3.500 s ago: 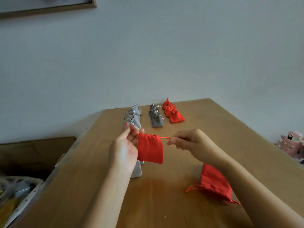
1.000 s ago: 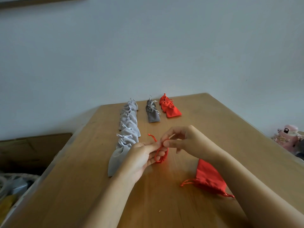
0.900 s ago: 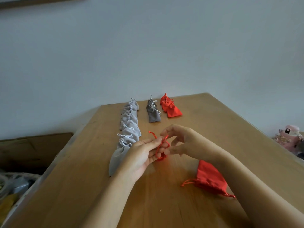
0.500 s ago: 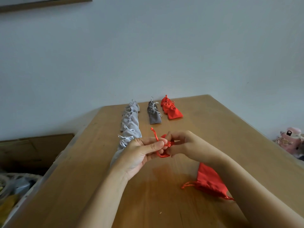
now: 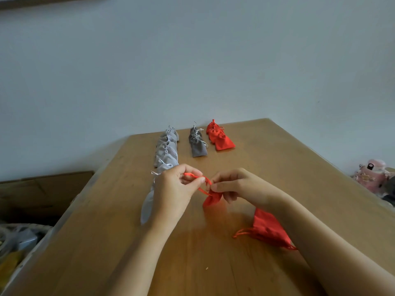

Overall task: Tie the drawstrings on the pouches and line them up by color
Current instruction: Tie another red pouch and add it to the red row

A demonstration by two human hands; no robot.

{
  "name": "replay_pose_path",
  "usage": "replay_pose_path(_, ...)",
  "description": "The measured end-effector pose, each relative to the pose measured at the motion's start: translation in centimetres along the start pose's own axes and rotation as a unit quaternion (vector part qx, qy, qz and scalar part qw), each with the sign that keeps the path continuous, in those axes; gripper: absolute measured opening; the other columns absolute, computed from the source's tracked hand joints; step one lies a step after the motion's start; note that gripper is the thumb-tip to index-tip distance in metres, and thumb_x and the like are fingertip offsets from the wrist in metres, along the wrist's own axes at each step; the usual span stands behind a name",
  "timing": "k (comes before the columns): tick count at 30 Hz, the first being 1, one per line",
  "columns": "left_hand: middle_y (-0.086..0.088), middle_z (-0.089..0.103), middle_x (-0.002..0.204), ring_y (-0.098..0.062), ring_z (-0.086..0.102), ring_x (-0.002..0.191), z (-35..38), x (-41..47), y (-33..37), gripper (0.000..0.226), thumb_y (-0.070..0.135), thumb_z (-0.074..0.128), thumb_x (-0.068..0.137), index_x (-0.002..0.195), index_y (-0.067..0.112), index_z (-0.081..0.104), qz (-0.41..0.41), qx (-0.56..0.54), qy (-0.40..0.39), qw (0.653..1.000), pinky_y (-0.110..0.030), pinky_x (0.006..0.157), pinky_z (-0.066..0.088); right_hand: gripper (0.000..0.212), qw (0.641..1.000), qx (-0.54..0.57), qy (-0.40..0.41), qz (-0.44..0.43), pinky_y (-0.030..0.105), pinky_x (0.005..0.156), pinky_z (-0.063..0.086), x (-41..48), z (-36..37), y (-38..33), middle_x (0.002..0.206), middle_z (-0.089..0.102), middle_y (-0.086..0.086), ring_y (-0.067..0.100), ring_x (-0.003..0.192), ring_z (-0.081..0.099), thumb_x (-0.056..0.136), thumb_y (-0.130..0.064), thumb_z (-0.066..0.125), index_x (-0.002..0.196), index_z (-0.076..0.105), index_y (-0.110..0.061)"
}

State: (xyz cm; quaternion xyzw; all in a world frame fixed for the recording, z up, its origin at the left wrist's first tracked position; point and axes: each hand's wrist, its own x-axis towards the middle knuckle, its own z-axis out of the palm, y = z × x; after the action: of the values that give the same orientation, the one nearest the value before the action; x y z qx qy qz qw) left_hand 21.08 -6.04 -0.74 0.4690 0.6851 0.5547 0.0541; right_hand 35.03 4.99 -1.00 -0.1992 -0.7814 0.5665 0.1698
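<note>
Your left hand point(image 5: 173, 189) and right hand point(image 5: 239, 186) are bare; back from the fingers point(image 5: 227, 176), both wrists and forearms run bare all the way to the lower edge.

Likely a home (wooden table point(image 5: 277, 167), toy point(image 5: 370, 175)).

I see a plain pale blue-grey wall point(image 5: 192, 60) filling the upper half of the frame, evenly lit, with a wooden picture-frame edge point(image 5: 42, 2) at the upper left. A wooden table point(image 5: 299, 178) runs from the bottom edge toward the wall. A brown cardboard box point(image 5: 42, 189) sits at left, and a pink object point(image 5: 372, 176) at far right.
</note>
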Motion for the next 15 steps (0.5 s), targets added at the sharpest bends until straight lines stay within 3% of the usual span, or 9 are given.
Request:
replay_pose_path(3,0.010,0.070,0.065,-0.001,0.066,0.062,0.0,-0.1,0.0,0.013,0.009,0.082,0.072,0.072,0.017,0.072,0.056,0.014,0.043,0.997,-0.010,0.061,0.049,0.032,1.000,-0.016,0.021,-0.006,0.019,0.053,0.033,0.0,0.6,-0.3,0.064,0.057,0.020,0.013,0.053,0.040,0.098,-0.029,0.053,0.091,0.075,-0.007)
replay_pose_path(5,0.012,0.069,0.064,0.001,0.065,0.060,0.0,-0.2,0.0,0.013,0.013,0.083,0.073,0.071,0.016,0.071,0.083,0.017,0.044,0.995,-0.009,0.058,0.046,0.044,0.998,-0.019,0.061,0.001,0.017,0.051,0.033,0.0,1.3,-0.7,0.052,0.050,0.011,0.011,0.048,0.038,0.099,-0.041,0.046,0.070,0.076,-0.026)
replay_pose_path(7,0.013,0.068,0.063,0.000,0.065,0.059,0.1,-0.5,-0.1,0.016,0.016,0.083,0.073,0.068,0.017,0.068,0.116,0.022,0.039,0.992,-0.015,0.057,0.049,0.054,0.994,-0.011,0.109,-0.001,0.016,0.049,0.032,0.1,2.0,-0.6,0.045,0.046,0.001,0.008,0.044,0.037,0.098,-0.045,0.046,0.054,0.070,-0.027)
replay_pose_path(10,0.010,0.068,0.065,-0.004,0.064,0.060,0.3,-0.4,-0.5,0.017,0.017,0.085,0.071,0.068,0.015,0.068,0.159,0.043,0.053,0.985,-0.024,0.057,0.052,0.037,0.987,0.088,0.134,-0.031,0.014,0.049,0.031,0.5,2.3,-0.2,0.047,0.046,0.002,0.006,0.043,0.035,0.097,-0.032,0.055,0.071,0.073,-0.014)
replay_pose_path(12,0.008,0.068,0.067,-0.004,0.063,0.061,0.4,-0.2,-0.7,0.016,0.016,0.085,0.069,0.069,0.014,0.070,0.184,0.049,0.063,0.980,-0.022,0.057,0.051,0.029,0.981,0.139,0.128,-0.033,0.015,0.052,0.033,0.7,2.1,0.0,0.056,0.046,0.009,0.006,0.045,0.037,0.095,-0.026,0.058,0.075,0.073,-0.011)
replay_pose_path(15,0.008,0.069,0.072,-0.003,0.064,0.067,0.5,-0.2,-0.7,0.014,0.010,0.084,0.070,0.071,0.012,0.071,0.199,0.040,0.056,0.977,-0.019,0.062,0.051,0.024,0.964,0.243,0.110,-0.013,0.016,0.054,0.039,0.9,2.1,0.1,0.052,0.043,0.002,0.008,0.048,0.035,0.094,-0.020,0.057,0.077,0.070,-0.011)
